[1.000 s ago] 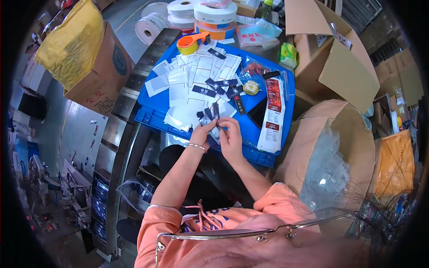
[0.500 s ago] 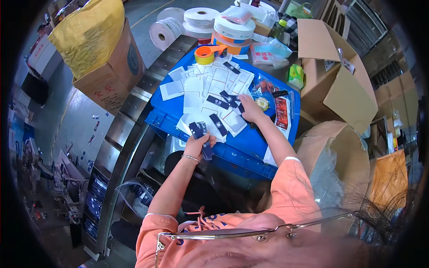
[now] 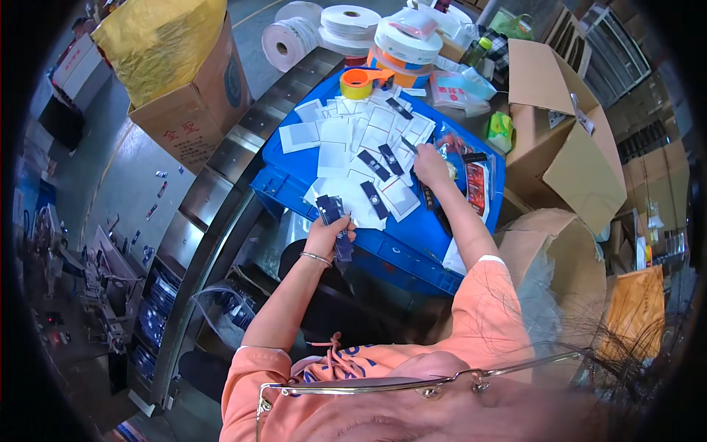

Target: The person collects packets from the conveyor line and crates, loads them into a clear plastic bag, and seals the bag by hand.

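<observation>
My left hand (image 3: 331,234) is closed on a small stack of dark printed strips (image 3: 329,208) at the near edge of a blue plastic bin lid (image 3: 276,158). Farther right, my right hand (image 3: 432,166) pinches one dark strip (image 3: 409,146) by its end, tilted above the papers. White square paper pieces (image 3: 300,137) lie overlapped across the lid. On top of them rest several loose black strips (image 3: 373,166). Beside my right wrist are a red packet (image 3: 477,188) and clear plastic bags, partly hidden by the hand.
An orange tape dispenser (image 3: 357,82) sits at the lid's far edge, with white rolls (image 3: 350,26) behind. To the right stand an open carton (image 3: 585,173) and a green packet (image 3: 500,131). A metal conveyor edge (image 3: 243,140) runs along the left, beside a box holding a yellow sack (image 3: 158,51).
My right hand has lifted a dark strip off the papers, and the strips there lie differently. My left hand still grips its stack. The whole view has shifted slightly.
</observation>
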The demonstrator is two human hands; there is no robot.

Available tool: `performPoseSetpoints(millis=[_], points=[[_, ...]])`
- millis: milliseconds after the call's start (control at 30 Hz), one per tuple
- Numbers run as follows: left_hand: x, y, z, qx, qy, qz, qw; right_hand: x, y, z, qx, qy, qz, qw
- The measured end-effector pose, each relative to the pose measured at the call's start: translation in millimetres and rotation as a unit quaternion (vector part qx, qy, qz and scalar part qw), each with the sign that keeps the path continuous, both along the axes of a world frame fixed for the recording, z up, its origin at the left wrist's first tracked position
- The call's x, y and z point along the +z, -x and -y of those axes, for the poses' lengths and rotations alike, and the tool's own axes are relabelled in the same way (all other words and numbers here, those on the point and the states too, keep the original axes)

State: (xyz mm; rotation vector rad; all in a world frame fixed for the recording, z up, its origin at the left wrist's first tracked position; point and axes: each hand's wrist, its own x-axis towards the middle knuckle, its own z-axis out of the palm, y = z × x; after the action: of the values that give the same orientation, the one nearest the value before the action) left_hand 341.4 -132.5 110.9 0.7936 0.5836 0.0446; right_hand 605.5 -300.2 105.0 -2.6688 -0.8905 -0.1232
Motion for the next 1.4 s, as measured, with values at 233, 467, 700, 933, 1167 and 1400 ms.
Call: performPoseSetpoints(millis=[233, 467, 700, 933, 1167, 1400], points=[[12.3, 16.5, -0.8, 0.002, 0.022, 0.008, 1.0, 0.4, 45.4, -71.0, 0.029, 0.093, -0.038, 0.995], [20.5, 35.9, -5.9, 0.016, 0.02, 0.011, 1.0, -25.8, 17.6, -66.7, 0.0, 0.033, -0.056, 0.998], [19.2, 74.6, -14.7, 0.045, 0.026, 0.04, 0.998, 6.8, 80.4, -60.0, -0.04, 0.042, -0.169, 0.984], [28.9, 101.6, -10.5, 0.031, 0.012, 0.048, 0.998, 2.2, 115.5, -57.5, -0.075, 0.07, -0.07, 0.992], [35.9, 142.7, -7.0, 0.082, 0.002, 0.016, 0.996, -33.3, 103.6, -72.4, -0.152, -0.001, -0.129, 0.98], [20.9, 192.2, -12.5, 0.091, -0.001, 0.033, 0.995, -29.0, 117.3, -83.9, -0.189, -0.001, -0.116, 0.975]])
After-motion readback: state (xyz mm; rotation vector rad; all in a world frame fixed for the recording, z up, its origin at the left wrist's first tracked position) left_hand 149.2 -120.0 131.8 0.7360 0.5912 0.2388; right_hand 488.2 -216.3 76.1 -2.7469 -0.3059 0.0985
